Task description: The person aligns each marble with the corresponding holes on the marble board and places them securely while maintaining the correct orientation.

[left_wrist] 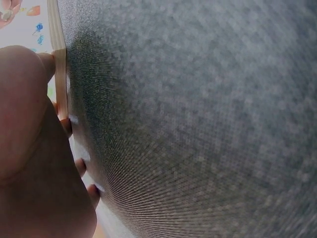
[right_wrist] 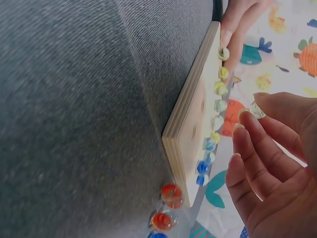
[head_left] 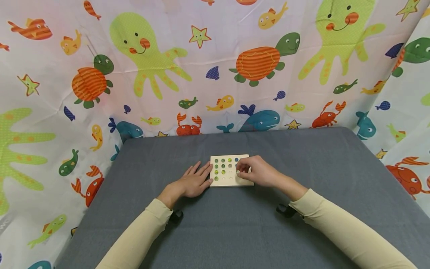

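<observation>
A pale wooden board (head_left: pixel 235 183) with round hollows lies flat on the grey cloth. Glass marbles in green, yellow, clear and blue fill many hollows; a few near its front show bare. My left hand (head_left: pixel 190 184) lies with extended fingers along the left edge, its thumb and fingertips touching the wood. Above the right part of the board, my right hand (head_left: pixel 258 172) pinches a clear marble (right_wrist: pixel 257 110) between thumb and forefinger. The other fingers of that hand are loosely bent, and the hand hides the board's right hollows in the head view.
In the right wrist view, an orange-red marble (right_wrist: pixel 172 196), another red one (right_wrist: pixel 162 220) and a blue marble (right_wrist: pixel 158 235) sit just past the board's end. Behind the grey table (head_left: pixel 161 149) hangs a curtain (head_left: pixel 221 33) printed with sea animals.
</observation>
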Action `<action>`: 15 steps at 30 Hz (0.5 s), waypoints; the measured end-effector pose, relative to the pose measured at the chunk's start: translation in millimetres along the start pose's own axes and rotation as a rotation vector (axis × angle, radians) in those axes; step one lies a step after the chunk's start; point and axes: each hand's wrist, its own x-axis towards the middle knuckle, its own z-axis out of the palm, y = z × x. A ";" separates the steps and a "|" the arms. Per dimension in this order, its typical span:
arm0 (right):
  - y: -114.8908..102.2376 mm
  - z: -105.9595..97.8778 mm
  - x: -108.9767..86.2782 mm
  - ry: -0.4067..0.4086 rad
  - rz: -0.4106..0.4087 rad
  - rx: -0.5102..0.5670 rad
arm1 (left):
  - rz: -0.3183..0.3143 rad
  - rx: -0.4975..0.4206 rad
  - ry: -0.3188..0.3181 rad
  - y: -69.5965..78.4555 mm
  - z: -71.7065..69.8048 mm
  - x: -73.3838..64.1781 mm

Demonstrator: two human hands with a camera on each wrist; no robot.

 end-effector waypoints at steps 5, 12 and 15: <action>-1.0 5.0 5.4 -0.003 -0.027 0.016 | 0.004 0.001 0.005 2.1 -1.1 -0.9; -3.9 11.4 13.4 -0.017 -0.036 0.024 | -0.005 -0.002 0.004 5.8 -5.1 -3.5; -4.9 14.8 16.2 -0.028 -0.035 0.022 | -0.008 -0.011 0.001 7.0 -6.9 -4.8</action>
